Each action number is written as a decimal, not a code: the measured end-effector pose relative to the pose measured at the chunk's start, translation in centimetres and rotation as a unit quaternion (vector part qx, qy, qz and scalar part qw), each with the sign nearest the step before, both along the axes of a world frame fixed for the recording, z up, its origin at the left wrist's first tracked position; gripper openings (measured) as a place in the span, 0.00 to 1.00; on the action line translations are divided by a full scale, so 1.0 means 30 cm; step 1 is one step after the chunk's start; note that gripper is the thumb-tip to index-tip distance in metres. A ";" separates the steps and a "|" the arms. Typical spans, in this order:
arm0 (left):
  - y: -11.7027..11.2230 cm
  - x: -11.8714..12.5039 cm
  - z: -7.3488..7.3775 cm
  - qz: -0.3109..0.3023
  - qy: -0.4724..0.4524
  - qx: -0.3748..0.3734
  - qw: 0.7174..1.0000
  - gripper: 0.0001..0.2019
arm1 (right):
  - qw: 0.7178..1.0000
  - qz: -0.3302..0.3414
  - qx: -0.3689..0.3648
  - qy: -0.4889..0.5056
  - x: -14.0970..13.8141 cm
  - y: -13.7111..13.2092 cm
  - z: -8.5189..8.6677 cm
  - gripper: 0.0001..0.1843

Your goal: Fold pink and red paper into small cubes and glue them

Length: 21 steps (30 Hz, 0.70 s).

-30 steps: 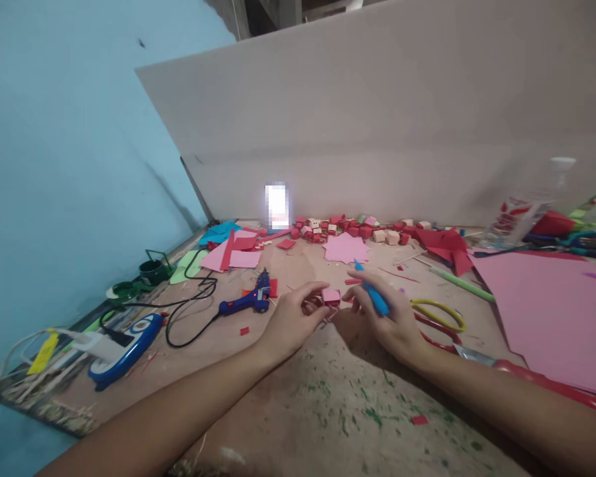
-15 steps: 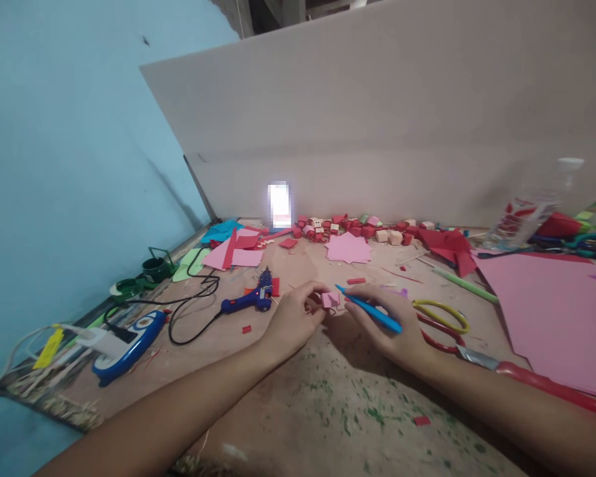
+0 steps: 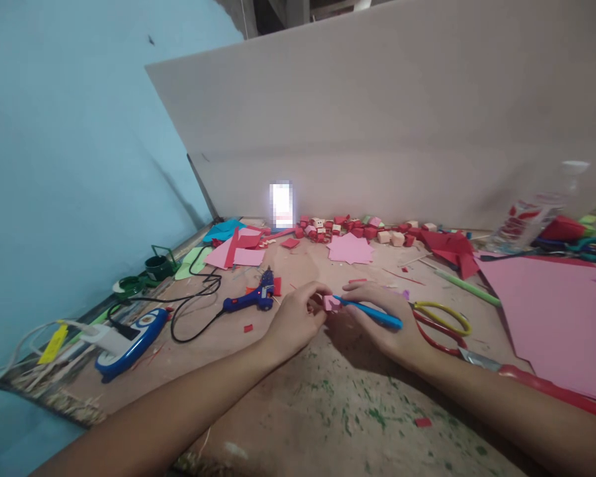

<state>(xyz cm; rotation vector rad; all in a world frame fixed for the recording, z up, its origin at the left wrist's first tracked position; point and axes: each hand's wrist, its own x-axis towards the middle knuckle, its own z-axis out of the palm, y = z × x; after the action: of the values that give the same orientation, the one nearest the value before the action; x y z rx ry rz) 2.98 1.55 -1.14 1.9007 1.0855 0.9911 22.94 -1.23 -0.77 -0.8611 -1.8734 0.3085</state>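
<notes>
My left hand (image 3: 298, 318) pinches a small pink foam piece (image 3: 332, 303) just above the worn table (image 3: 328, 404). My right hand (image 3: 390, 321) grips a blue pen-like tool (image 3: 372, 313), lying nearly level, with its tip touching the pink piece. The two hands meet at the middle of the table. A blue glue gun (image 3: 251, 299) lies just left of my left hand.
Yellow-handled scissors (image 3: 444, 317) and a large pink sheet (image 3: 551, 318) lie to the right. A row of small red and pink cubes (image 3: 357, 228) lines the grey board behind. A lit phone (image 3: 281, 204) leans there. A power strip (image 3: 129, 336), cables and green tape are at left.
The blue tool has tipped from upright to nearly level, its tip now on the pink piece. Both hands have stayed close together at the same spot.
</notes>
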 end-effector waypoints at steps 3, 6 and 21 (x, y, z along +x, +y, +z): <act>0.002 0.000 -0.005 -0.001 0.002 0.000 1.000 0.17 | 1.000 0.012 0.002 -0.005 0.001 -0.001 0.001 0.08; 0.001 -0.001 -0.006 -0.001 0.005 0.000 1.000 0.17 | 1.000 0.022 0.001 -0.008 -0.002 -0.003 0.007 0.08; -0.002 -0.003 -0.001 0.000 0.014 -0.002 1.000 0.18 | 0.999 0.031 -0.033 -0.011 -0.010 -0.008 0.010 0.06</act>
<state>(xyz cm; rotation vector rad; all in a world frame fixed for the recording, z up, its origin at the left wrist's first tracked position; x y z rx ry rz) 2.89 1.48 -1.16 1.9170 1.1036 0.9645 22.65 -1.46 -0.48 -0.8544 -1.9215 0.4020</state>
